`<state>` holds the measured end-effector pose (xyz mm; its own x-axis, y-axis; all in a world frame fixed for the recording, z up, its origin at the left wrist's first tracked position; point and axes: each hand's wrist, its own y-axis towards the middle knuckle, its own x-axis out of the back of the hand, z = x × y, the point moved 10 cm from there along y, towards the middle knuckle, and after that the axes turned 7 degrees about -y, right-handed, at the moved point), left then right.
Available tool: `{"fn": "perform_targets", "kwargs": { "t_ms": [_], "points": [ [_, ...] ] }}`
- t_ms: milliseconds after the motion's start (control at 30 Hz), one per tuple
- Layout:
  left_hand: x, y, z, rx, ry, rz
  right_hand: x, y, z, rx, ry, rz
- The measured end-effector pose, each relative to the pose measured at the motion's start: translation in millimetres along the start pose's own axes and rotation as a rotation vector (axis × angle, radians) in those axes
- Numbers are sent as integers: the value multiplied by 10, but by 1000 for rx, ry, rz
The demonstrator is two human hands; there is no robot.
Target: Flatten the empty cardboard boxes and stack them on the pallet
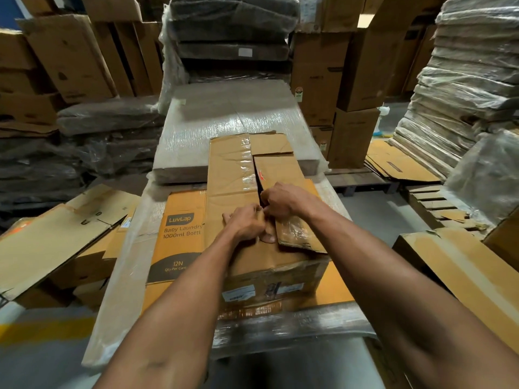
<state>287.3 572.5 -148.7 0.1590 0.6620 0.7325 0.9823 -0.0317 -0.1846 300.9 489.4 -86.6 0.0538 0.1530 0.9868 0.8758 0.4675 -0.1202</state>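
Flattening looks barely begun: left hand (246,223) and right hand (281,201) grip the box's (264,261) taped flaps (276,171), which next need pulling apart.

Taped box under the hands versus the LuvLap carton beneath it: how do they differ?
The taped box stands full-height with flaps partly open; the LuvLap carton lies flat. The taped box is plain brown with white labels; the LuvLap carton carries printed branding. Both are cardboard.

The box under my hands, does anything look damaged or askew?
On the box, the right flap sits askew, its near edge ragged with crumpled tape. The left hand and right hand grip at its seam.
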Motion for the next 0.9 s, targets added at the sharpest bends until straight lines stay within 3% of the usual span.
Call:
{"fn": "perform_targets", "kwargs": {
  "t_ms": [167,300,400,500,600,700,767,900],
  "points": [
    [244,-209,-73,10,-144,-201,178,-89,-272,33,78,78],
    [442,-696,-457,-233,-71,-324,277,-184,-555,37,271,71],
    [426,-1212,-779,-467,140,-404,242,-217,-697,24,416,99],
    [250,-1614,-964,-643,321,-421,250,-226,-708,25,398,91],
    [-177,-2002,-1177,-783,411,-242,125,-182,-497,63,230,112],
    [-521,-2039,-974,-515,420,-2,-307,-135,-291,48,-18,214],
    [-612,-1944,-701,-332,367,153,-548,-182,-240,42,-20,262],
    [-824,-1833,-358,-299,400,471,-693,-290,-337,27,167,171]
  ]
}}
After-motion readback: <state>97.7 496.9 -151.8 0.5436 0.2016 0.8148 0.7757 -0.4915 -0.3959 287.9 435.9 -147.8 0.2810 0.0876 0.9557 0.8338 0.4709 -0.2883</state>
